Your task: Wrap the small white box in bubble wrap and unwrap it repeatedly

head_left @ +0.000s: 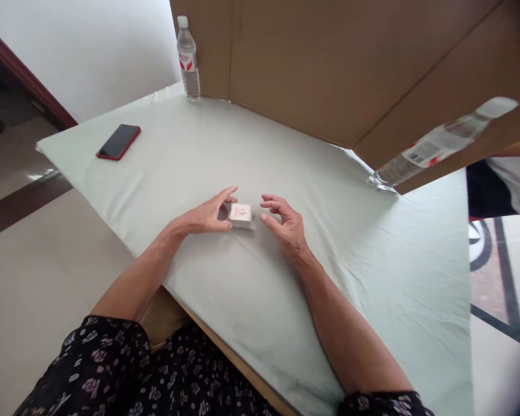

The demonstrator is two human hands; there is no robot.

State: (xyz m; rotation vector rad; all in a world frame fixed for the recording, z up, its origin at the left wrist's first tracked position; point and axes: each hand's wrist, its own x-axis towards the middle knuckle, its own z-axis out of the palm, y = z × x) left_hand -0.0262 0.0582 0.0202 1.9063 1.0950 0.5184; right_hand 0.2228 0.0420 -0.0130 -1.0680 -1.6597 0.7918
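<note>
A small white box with reddish print (241,213), which looks like a deck of cards, lies on the pale green tablecloth (260,156). Its kind is not certain at this size. To its left, my left hand (210,215) curves with thumb and fingers apart, very close to the box's side; whether it touches I cannot tell. My right hand (285,224) hovers or rests on the other side, fingers bent and spread, with a small gap between it and the box. Neither hand grips anything.
A phone in a red case (119,142) lies at the far left. One water bottle (188,60) stands at the back, another bottle (429,151) at the right, both by a tall brown cardboard panel (294,69). Part of another person (513,185) shows beyond the panel.
</note>
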